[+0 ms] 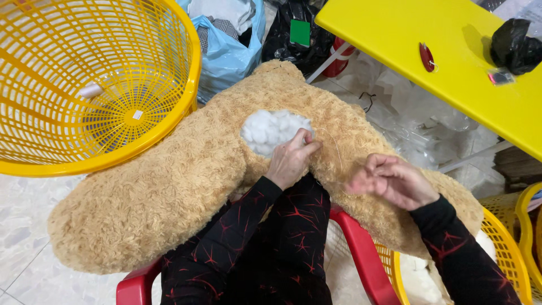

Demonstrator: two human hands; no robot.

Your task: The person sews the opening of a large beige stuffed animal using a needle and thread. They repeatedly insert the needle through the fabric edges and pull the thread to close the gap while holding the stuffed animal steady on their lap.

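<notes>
I'm mid-seam, left hand (291,159) pinching the plush toy (186,186) shut over the stuffing (270,129), right hand (392,181) clenched on the thread (337,148) — next stitch needs steady tension.

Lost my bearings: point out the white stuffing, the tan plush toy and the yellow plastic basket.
white stuffing (270,129): head view, middle of exposed tuft.
tan plush toy (169,186): head view, furry body left of opening.
yellow plastic basket (192,68): head view, right rim.
</notes>
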